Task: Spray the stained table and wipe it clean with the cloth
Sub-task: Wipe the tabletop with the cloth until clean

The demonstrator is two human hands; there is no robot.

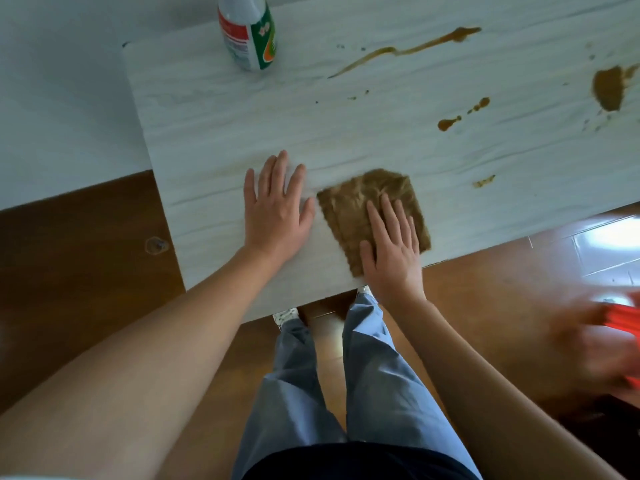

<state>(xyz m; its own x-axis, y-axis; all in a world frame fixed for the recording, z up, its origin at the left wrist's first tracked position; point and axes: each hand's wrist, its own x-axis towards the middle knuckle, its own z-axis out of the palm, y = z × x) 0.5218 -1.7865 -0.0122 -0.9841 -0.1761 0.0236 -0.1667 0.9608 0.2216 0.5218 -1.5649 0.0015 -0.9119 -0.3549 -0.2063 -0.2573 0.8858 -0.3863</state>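
A pale wood-grain table (214, 140) carries brown stains: a long streak (398, 51) at the back, a big blot (609, 88) at the far right, and small drops (450, 123) between. A brown-soaked cloth (353, 209) lies flat near the table's front edge. My right hand (393, 251) presses on the cloth with straight fingers. My left hand (275, 209) rests flat on the bare tabletop just left of the cloth. A white spray bottle (247, 32) with a green and red label stands at the back left, away from both hands.
Brown wooden floor (86, 271) surrounds the table, with white tiles (606, 244) at the right. A blurred red object (623, 320) sits at the right edge. My legs in blue-grey trousers (363, 358) stand against the table's front edge.
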